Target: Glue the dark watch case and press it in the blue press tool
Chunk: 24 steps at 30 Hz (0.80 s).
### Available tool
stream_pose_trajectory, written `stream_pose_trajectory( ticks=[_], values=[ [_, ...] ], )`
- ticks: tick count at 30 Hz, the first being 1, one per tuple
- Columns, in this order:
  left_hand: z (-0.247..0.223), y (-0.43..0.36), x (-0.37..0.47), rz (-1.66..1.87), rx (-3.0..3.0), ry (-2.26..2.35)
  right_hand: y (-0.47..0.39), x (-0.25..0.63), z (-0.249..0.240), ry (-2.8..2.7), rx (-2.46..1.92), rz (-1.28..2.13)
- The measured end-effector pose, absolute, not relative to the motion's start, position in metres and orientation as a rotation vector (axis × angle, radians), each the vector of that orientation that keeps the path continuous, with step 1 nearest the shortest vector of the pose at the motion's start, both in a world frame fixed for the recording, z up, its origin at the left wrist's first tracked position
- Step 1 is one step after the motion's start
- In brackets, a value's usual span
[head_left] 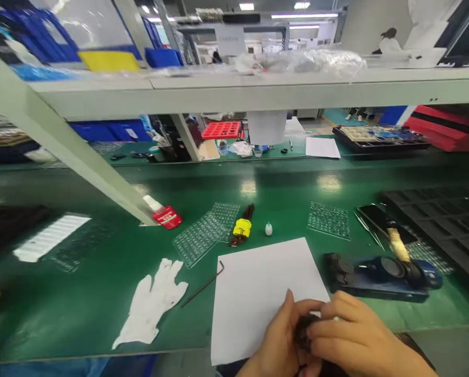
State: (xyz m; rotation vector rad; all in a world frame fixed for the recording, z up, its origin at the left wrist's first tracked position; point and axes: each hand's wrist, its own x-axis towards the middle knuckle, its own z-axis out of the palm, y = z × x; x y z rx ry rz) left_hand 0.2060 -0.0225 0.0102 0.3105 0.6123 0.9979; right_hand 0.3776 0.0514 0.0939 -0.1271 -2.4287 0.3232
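Note:
My left hand (pixel 275 337) is closed round a small dark part (pixel 304 331) above the front right of a white paper sheet (pixel 258 293). The fingers of my right hand (pixel 350 332) press on the same part from the right, and they cover most of it, so its kind does not show. Left of the paper lies a black hex key (pixel 203 285), its bent end on the sheet's edge. A white glove (pixel 151 303) lies flat farther left. Right of my hands stands a dark blue fixture (pixel 379 277) with round black pieces on it.
Behind the paper are a yellow-and-dark hex key set (pixel 242 228), a small white bottle (pixel 269 229), see-through blister trays (pixel 203 235) and a red glue bottle (pixel 167 215). Tweezers (pixel 368 230), a phone (pixel 375 217) and a black foam tray (pixel 446 225) lie right. A shelf (pixel 234 99) spans above.

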Motion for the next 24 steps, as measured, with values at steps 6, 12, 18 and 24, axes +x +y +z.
stream_pose_trajectory(
  ticks=[6,12,18,24],
  values=[
    [0.023,-0.034,0.188,1.367,0.399,0.777,0.046,0.359,0.075,-2.224,-0.483,0.386],
    [0.016,-0.039,0.202,1.47,0.368,0.905,0.028,0.343,0.027,-2.149,-0.763,0.437],
    [0.006,-0.039,0.215,1.534,0.445,0.977,0.028,0.334,0.015,-2.044,-0.797,0.356],
    [-0.005,-0.039,0.212,1.574,0.415,1.032,0.022,0.332,0.016,-2.213,-0.465,0.226]
  ],
)
